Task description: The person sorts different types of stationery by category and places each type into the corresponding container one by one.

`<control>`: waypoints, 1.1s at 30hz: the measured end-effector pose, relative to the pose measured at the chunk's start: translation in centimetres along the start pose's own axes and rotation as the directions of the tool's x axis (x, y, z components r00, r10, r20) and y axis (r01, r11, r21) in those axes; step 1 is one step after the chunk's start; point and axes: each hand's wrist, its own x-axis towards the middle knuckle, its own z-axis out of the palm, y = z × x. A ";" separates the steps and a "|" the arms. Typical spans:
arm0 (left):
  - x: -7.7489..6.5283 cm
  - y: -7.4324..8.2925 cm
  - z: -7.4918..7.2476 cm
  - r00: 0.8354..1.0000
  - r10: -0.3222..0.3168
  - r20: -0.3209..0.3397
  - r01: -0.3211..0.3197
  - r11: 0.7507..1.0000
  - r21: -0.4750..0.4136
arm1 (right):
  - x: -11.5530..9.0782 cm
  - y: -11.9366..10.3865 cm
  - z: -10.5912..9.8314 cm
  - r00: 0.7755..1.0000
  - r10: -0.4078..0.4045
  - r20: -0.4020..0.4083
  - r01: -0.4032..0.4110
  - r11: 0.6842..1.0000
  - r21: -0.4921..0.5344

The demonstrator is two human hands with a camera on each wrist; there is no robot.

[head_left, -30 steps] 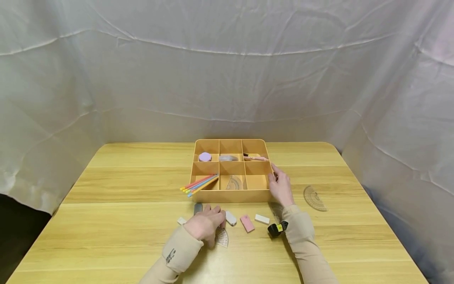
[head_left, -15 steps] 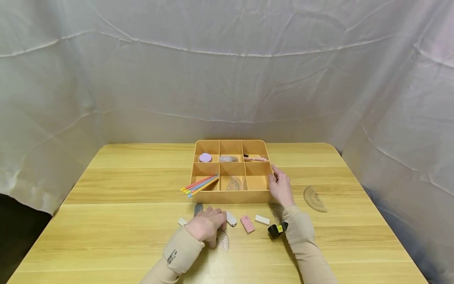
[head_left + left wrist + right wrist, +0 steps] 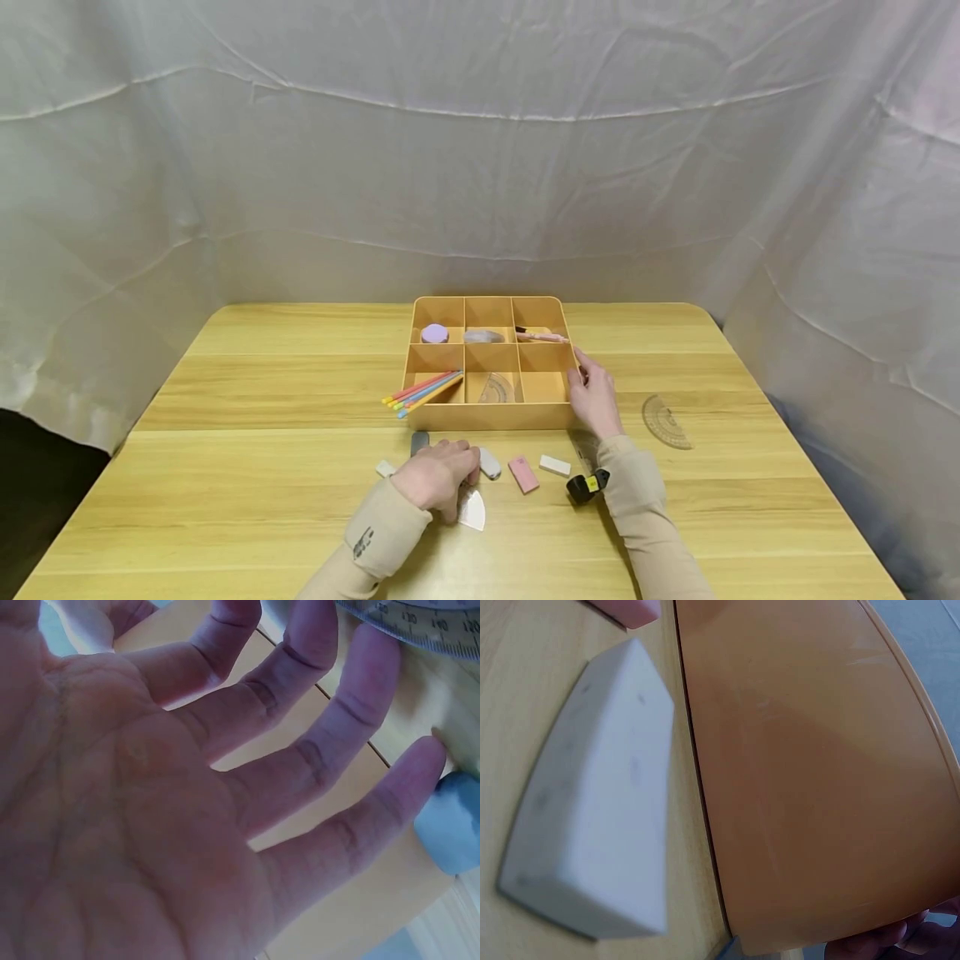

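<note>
My left hand bends over a clear protractor on the table, thumb on its near side and fingers at its far edge. In the left wrist view the fingers are loosely bent, with fingertips right at the protractor's graduated rim; the thumb tip is out of frame. My right hand grips the right wall of an orange six-compartment tray. The right wrist view shows fingertips at the tray's wall. Another clear protractor lies in the tray's front middle compartment.
Around the left hand lie a dark grey item, a white oval item and a pink eraser. Further right are a white eraser, a black-and-yellow object and a third protractor. Colored pencils stick out over the tray's front-left corner.
The protractor under my left hand has shifted slightly and now shows a bright white glare. Both hands have stayed almost in place, the right one still on the tray.
</note>
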 end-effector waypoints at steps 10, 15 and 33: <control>-0.3 -0.1 0.0 1.000 -0.021 0.014 0.022 0.994 -0.109 | 0.0 0.1 0.0 1.000 0.013 0.002 -0.013 1.000 0.010; -0.2 -0.3 0.1 1.000 -0.014 0.011 0.016 0.992 -0.128 | 0.0 0.1 0.0 1.000 0.007 -0.002 -0.007 1.000 0.007; -0.2 -0.3 0.1 1.000 -0.002 0.018 0.003 0.997 -0.079 | 0.0 0.1 0.1 1.000 0.006 0.000 -0.006 1.000 0.008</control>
